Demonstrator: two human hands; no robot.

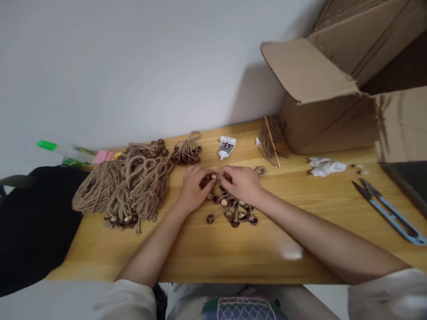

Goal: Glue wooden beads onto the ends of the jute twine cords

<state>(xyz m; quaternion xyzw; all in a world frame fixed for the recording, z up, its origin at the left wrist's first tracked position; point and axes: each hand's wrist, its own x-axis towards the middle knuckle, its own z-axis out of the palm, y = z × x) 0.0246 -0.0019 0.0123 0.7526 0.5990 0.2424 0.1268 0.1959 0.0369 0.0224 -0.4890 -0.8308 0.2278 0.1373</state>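
Observation:
My left hand (193, 189) is closed in a pinch around a small brown shell cup (214, 176) with a pale centre. My right hand (240, 181) is pinched just beside it, fingertips nearly meeting the left; what it grips is hidden, perhaps the cup's cord. Below both hands lies a cluster of similar shell cups (235, 218) on jute cords, some with pale plugs inside. One cup (210, 218) lies slightly apart at the front left of the cluster. A looped cord end (261, 171) shows past my right hand.
Left stand bundles of jute cord (140, 186) and a black bag (33, 222). Behind are a glue tube (227, 147), its white cap (257, 141) and a thin stick (272, 141). Right are a cardboard box (330, 126), crumpled tissue (326, 166) and blue thread snips (390, 213).

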